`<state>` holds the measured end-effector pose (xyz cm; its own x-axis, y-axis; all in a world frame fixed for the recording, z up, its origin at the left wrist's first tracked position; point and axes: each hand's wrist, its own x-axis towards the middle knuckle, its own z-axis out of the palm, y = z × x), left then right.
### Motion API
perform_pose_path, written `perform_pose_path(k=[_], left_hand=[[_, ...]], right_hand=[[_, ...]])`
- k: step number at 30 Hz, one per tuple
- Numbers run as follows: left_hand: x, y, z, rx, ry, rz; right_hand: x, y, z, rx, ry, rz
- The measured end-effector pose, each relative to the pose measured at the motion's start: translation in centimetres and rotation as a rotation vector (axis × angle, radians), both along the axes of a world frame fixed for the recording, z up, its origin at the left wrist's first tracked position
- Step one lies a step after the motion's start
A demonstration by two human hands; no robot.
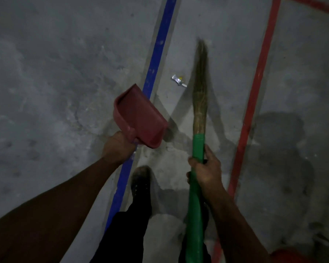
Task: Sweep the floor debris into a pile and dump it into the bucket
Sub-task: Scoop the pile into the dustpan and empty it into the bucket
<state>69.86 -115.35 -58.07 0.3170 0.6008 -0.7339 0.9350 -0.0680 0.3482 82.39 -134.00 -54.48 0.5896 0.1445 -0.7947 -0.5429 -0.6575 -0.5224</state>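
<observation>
My left hand (118, 146) grips the handle of a red dustpan (141, 116), held above the floor with its open mouth pointing up and away. My right hand (205, 168) grips the green handle of a grass broom (199, 88); its straw head stretches forward over the concrete and its tip is blurred. A small silvery wrapper (178, 80) lies on the floor just left of the broom head, beyond the dustpan. No bucket is plainly in view.
A blue floor line (158, 59) runs away from me on the left and a red line (254, 95) on the right. My foot in a dark shoe (141, 182) stands between them. An orange-red object (291, 256) shows at the bottom right corner.
</observation>
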Motion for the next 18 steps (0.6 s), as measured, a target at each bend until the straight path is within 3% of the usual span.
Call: perform_pose_path(k=[5, 11, 18], left_hand=[[1.0, -1.2, -1.4, -0.119, -0.006, 0.184], [2.6, -3.4, -5.4, -0.208, -0.001, 0.354], [4.3, -5.6, -9.7, -0.168, -0.013, 0.461]], right_hand=[[6.5, -2.4, 1.6, -0.068, -0.153, 0.179], [14.4, -2.2, -3.5, -0.123, -0.251, 0.52], [14.4, -6.5, -9.0, -0.217, -0.248, 0.926]])
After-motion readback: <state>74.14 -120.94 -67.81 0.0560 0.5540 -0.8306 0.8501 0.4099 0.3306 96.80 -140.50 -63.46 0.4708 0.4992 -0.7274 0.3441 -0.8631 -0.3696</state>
